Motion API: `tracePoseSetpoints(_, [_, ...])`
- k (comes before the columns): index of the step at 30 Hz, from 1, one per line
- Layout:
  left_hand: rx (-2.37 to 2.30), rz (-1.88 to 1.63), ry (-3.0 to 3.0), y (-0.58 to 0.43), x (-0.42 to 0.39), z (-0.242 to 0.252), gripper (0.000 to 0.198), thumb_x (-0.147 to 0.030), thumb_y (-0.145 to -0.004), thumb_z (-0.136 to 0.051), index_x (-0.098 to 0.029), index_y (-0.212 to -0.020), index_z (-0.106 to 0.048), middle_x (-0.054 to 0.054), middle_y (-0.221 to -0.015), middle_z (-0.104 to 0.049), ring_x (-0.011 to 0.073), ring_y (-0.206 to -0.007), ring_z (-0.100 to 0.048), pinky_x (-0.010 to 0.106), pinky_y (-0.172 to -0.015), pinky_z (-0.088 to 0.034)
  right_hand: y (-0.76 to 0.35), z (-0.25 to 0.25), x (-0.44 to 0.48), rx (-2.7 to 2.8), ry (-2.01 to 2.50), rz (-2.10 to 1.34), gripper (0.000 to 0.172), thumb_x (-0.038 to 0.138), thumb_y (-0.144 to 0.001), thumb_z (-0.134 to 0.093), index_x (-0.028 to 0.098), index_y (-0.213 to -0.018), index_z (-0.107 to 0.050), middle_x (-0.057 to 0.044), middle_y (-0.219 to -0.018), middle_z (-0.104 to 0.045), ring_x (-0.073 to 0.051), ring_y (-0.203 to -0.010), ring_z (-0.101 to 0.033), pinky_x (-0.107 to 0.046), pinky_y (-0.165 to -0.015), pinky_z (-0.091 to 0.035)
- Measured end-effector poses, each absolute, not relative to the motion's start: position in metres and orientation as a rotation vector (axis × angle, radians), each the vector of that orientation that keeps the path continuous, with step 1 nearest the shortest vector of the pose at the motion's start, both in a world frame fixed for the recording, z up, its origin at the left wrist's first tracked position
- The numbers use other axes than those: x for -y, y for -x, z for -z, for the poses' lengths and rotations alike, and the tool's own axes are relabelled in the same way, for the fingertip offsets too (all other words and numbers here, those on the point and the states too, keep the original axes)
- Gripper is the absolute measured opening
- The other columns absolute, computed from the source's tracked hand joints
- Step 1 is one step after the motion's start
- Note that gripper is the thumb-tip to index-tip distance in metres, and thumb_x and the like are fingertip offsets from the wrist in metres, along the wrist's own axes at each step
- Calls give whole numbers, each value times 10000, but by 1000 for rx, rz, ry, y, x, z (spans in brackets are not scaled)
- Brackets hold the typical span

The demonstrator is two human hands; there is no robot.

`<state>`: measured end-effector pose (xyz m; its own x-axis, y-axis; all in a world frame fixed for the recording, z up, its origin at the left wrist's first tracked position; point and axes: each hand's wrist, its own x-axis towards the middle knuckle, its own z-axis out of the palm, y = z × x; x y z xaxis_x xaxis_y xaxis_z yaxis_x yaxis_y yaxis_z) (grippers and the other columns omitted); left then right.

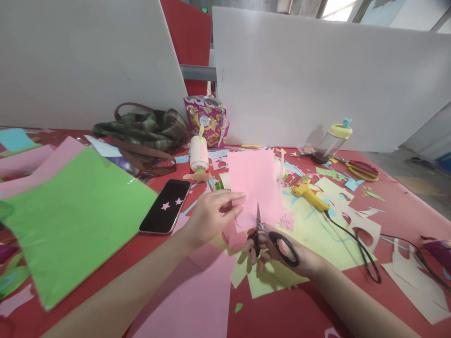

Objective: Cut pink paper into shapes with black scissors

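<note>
My left hand (214, 211) pinches the left edge of a pink sheet of paper (255, 176) held up above the table. In my right hand (278, 253) is a pair of black-handled scissors (260, 220), the blades pointing up at the sheet's lower edge. The blades look nearly closed, and whether they touch the paper I cannot tell. Beneath and behind the hands lie a larger pink sheet (197, 300) and pale yellow paper (317, 244). A small pink flower cutout (287, 220) rests beside the held sheet.
A phone (165, 206) bearing two pink stars lies left, next to green sheets (81, 211). To the right are a yellow glue gun (312, 196) with its cord, a clear jar (333, 141) and red-handled pliers (361, 169). Behind stand a white bottle (199, 155) and a snack bag (206, 117).
</note>
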<state>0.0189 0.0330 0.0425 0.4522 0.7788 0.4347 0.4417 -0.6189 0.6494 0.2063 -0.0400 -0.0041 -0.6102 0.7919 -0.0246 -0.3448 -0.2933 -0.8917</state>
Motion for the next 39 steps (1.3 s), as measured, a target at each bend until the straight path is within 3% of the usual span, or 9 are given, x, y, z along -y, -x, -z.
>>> tracePoseSetpoints(13, [-992, -966, -2239, -19, -33, -42, 217, -222, -729, -529, -139, -905, -625, 55, -805, -645, 96, -595, -577, 205, -558, -499, -206, 5, 40, 1242, 652, -1892, 430, 503, -728, -483, 135, -950, -470, -109, -893, -543, -177, -748, -536, -298, -625, -400])
tracePoseSetpoints(19, [-1013, -976, -2231, -20, -31, -42, 218, -225, -725, -534, -143, -905, -625, 51, -810, -642, 95, -603, -576, 203, -569, -499, -204, 4, 40, 1236, 692, -1823, 335, 467, -752, -476, 144, -844, -479, -93, -868, -551, -153, -685, -540, -300, -621, -406])
tracePoseSetpoints(39, [-1088, -1091, -2088, -26, -26, -33, 217, -223, -727, -537, -145, -916, -611, 57, -856, -640, 107, -655, -586, 202, -580, -507, -202, 4, 41, 1271, 833, -1687, 287, 471, -763, -451, 186, -796, -430, -42, -763, -554, -111, -574, -497, -267, -541, -387])
